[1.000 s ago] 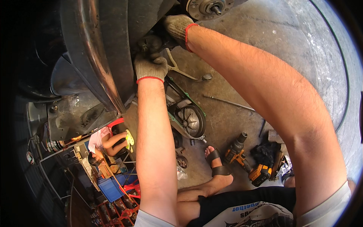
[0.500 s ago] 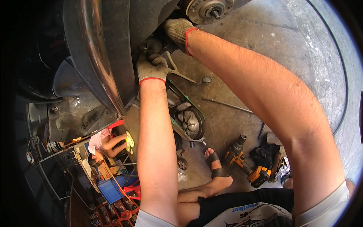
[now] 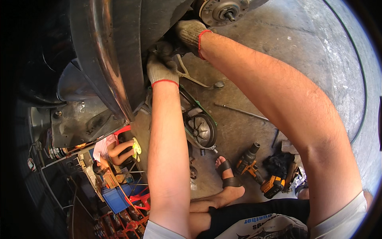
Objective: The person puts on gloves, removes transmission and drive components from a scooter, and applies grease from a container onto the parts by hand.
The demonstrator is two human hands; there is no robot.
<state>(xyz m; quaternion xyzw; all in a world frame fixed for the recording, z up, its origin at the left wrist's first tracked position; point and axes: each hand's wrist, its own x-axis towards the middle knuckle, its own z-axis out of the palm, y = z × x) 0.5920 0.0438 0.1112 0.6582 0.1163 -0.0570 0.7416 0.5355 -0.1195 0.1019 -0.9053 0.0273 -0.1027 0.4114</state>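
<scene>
Both my hands wear grey knit gloves with red cuffs and reach under the dark body panel point(image 3: 127, 51) of a motor scooter. My left hand point(image 3: 163, 69) has its soiled fingers curled at the shadowed gap beside the panel's lower edge; what they close around is hidden. My right hand point(image 3: 190, 35) is farther in and to the right, its fingers out of sight behind the panel and dark parts. Just beyond it sits a round metal hub point(image 3: 223, 11) with a threaded shaft. A metal stand lever point(image 3: 191, 78) juts out beside my left hand.
Below the lever is an opened engine case point(image 3: 201, 129) with a round pulley. A long metal rod point(image 3: 240, 111), a cordless impact wrench point(image 3: 248, 161) and an orange-black battery tool part point(image 3: 273, 185) lie on the concrete. Another person point(image 3: 113, 151) sits at the left near a blue bin point(image 3: 119, 198).
My left hand and forearm have shifted slightly right in the picture. The right hand stays under the panel, and the whole view has moved a little.
</scene>
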